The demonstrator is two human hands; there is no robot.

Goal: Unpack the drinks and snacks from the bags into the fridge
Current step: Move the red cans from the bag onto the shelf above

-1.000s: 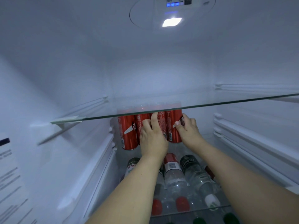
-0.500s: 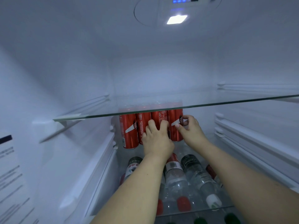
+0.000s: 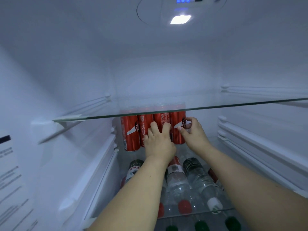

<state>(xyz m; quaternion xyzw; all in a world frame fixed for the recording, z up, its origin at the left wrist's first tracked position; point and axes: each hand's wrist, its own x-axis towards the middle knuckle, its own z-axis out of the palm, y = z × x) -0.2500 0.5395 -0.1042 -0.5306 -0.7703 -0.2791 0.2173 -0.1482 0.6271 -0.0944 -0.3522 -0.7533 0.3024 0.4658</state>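
Observation:
Several tall red cans (image 3: 131, 132) stand in a row at the back of the fridge's middle glass shelf (image 3: 191, 145), under the upper glass shelf (image 3: 233, 105). My left hand (image 3: 159, 142) rests its fingers against the third can (image 3: 160, 120) from the left. My right hand (image 3: 194, 134) curls thumb and fingers round the rightmost can (image 3: 177, 130). Several clear water bottles (image 3: 179, 184) lie on their sides on the same shelf, in front of the cans and under my forearms.
The upper glass shelf carries nothing that I can see. Shelf rails (image 3: 260, 147) run along the right wall and a ledge (image 3: 100, 164) along the left. A printed label (image 3: 11, 180) is stuck on the left wall. Green bottle caps (image 3: 201, 225) show below the front edge.
Both hands have slid slightly deeper and to the right along the row of cans; my right hand now wraps the rightmost can more fully. The cans stay upright.

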